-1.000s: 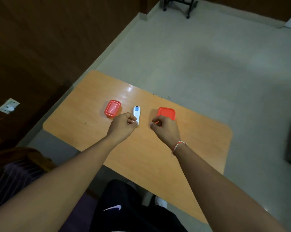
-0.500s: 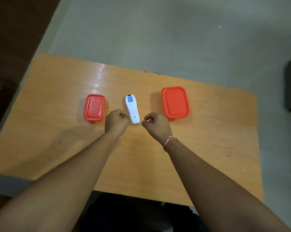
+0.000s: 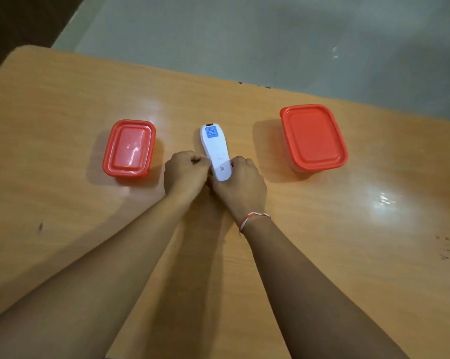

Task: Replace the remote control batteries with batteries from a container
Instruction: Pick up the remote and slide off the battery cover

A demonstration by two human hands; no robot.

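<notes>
- Both hands meet at the near end of the remote (image 3: 217,151): my left hand (image 3: 186,174) is curled with its fingers against the left edge, and my right hand (image 3: 240,186) is curled round the right edge and the near tip, so together they pinch it from both sides.
- One remote, white, lies back side up on the bench (image 3: 322,229), lengthwise away from me, with a blue label (image 3: 211,132) near its far end and a small square code (image 3: 222,168) near my fingers.
- Two red-lidded containers stand on the bench, both with lids on: a smaller container (image 3: 129,148) to the left of the remote and a larger container (image 3: 313,138) to the right, each clear of the remote and of my hands.
- I cannot tell what is inside either one; the lids hide it.
- One red and white thread band (image 3: 252,218) circles my right wrist.
- My knuckles cover the remote's near tip.
- Beyond the bench's far edge is a pale grey floor (image 3: 244,35).
</notes>
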